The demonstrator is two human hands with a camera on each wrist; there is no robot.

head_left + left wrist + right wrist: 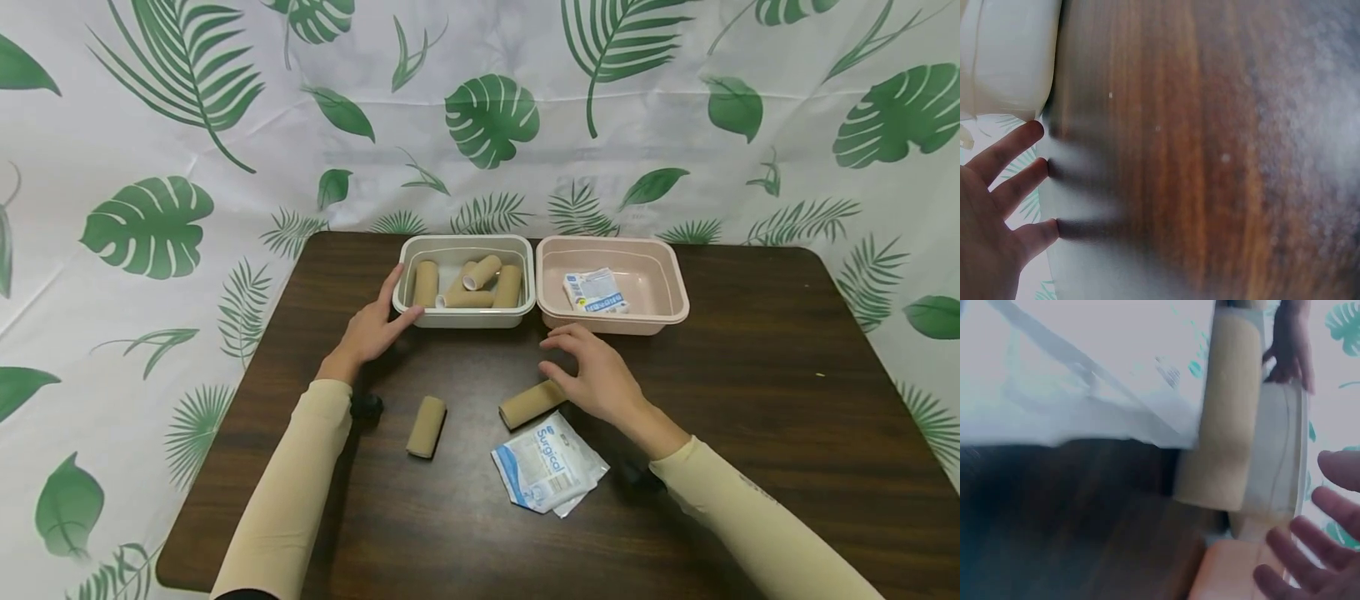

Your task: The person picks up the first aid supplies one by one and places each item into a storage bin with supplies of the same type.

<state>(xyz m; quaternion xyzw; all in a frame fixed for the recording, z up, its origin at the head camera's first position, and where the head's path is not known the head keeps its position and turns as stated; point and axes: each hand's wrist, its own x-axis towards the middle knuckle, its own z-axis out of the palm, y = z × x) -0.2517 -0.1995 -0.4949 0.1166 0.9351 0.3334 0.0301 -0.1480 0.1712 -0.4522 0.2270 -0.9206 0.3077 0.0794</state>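
My left hand [371, 327] rests at the left end of the white bin [480, 319], thumb at its front rim and fingers spread along its side. In the left wrist view, fingertips of the left hand [997, 206] touch the table beside the bin. My right hand [592, 371], fingers bent loosely and holding nothing, hovers over the far end of a cardboard tube [531, 406]. The right wrist view shows this hand [1313, 550] apart from the tube [1225, 412]. Several cardboard tubes [426, 283] lie in the white bin.
Right of the white bin stands a pink bin [652, 283] holding a white and blue packet [595, 292]. Another cardboard tube [427, 427] lies on the dark wooden table [420, 533]. Packets marked "Surgical" [547, 462] lie near the right forearm. A leaf-print sheet [495, 192] hangs behind.
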